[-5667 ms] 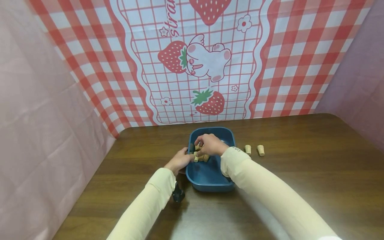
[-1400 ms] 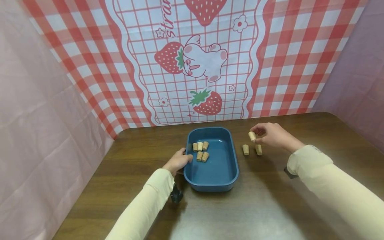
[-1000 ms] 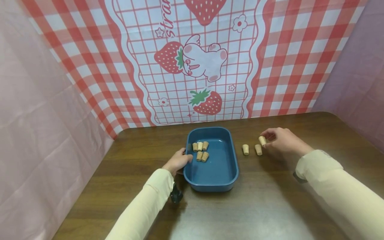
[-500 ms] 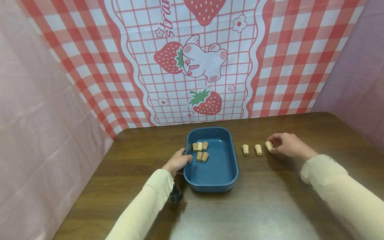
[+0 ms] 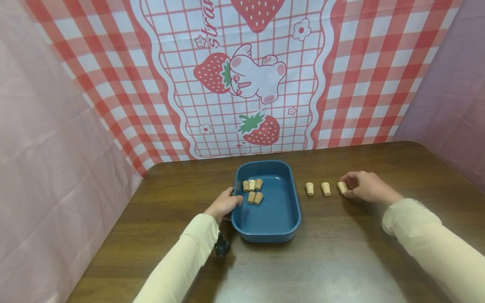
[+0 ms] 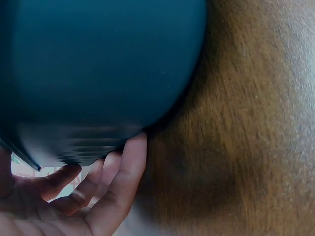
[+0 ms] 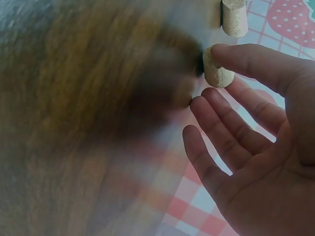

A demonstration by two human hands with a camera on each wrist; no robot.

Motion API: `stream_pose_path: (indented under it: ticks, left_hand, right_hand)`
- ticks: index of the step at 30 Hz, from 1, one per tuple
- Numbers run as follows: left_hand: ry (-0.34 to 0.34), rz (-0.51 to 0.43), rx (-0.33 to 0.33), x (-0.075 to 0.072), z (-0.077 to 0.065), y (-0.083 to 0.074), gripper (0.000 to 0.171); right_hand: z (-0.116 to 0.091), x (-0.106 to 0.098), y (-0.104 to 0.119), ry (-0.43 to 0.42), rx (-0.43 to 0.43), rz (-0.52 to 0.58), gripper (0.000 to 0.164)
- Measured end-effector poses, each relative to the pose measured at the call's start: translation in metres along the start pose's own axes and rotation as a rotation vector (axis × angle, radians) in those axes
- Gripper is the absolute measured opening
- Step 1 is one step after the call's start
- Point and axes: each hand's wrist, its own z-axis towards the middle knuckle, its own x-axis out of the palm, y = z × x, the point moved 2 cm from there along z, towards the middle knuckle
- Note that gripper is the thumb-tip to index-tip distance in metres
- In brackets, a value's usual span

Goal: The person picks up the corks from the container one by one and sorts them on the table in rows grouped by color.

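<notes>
A blue rectangular bin [image 5: 267, 237] sits on the table, with several tapered cork stoppers [image 5: 251, 185] grouped at its left side. My left hand [image 5: 225, 204] grips the bin's left wall, thumb over the rim; the left wrist view shows the fingers [image 6: 130, 162] against the bin's outside. To the right of the bin, my right hand [image 5: 365, 186] pinches a cork stopper [image 5: 342, 188] at the table surface. In the right wrist view the thumb [image 7: 246, 56] lies on this cork [image 7: 220, 74]. Two more corks, a left one [image 5: 310, 189] and a middle one [image 5: 326, 189], stand in line with it.
The brown wooden table [image 5: 322, 261] reaches back to a red-and-white strawberry cloth [image 5: 261, 130]. Pink fabric [image 5: 68, 160] hangs at the left, with a purplish sheet [image 5: 443, 101] at the right. A black device [image 5: 222, 245] sits under the left wrist.
My right hand, earlier in the bin, has carried a cork out and rightward past two standing corks, then down to the table. My left hand has stayed at the bin.
</notes>
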Motion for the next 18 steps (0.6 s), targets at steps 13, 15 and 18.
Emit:
stream_pose_path:
  ticks: [13,15,18]
  left_hand:
    - [0.000,-0.021,0.000,0.0004,0.0000,0.0006,0.072]
    - [-0.002,-0.021,-0.002,0.0005,0.0003,0.0008,0.072]
    - [-0.003,-0.022,-0.002,0.0004,0.0006,0.0010,0.072]
  right_hand:
    - [0.0006,0.0016,-0.0006,0.003,-0.003,-0.018,0.037]
    - [0.0007,0.0018,-0.0006,0.003,-0.007,-0.023,0.037]
    - [0.0012,0.0022,-0.0004,0.007,-0.010,-0.027,0.037]
